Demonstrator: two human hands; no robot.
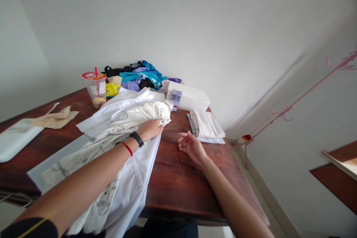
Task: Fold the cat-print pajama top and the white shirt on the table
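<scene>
My left hand (150, 129) is closed on the right edge of a white patterned garment (134, 116), whose grey print shows in its folds. Beneath that garment lies a plain white shirt (145, 156), spread over the table and hanging past its front edge. My right hand (192, 148) is held above the bare wood, palm up, its fingers loosely curled and apart, with nothing in it. Just beyond it sits a small stack of folded clothes (208, 124), white on top and pale blue below.
A dark red-brown wooden table (178, 182) carries a lidded plastic cup with a straw (96, 91), a white box (189, 96) and a heap of blue, purple and black clothes (145, 74). At left are a white flat object (21, 137) and brown paper (57, 118). A pink stand (301, 96) leans right.
</scene>
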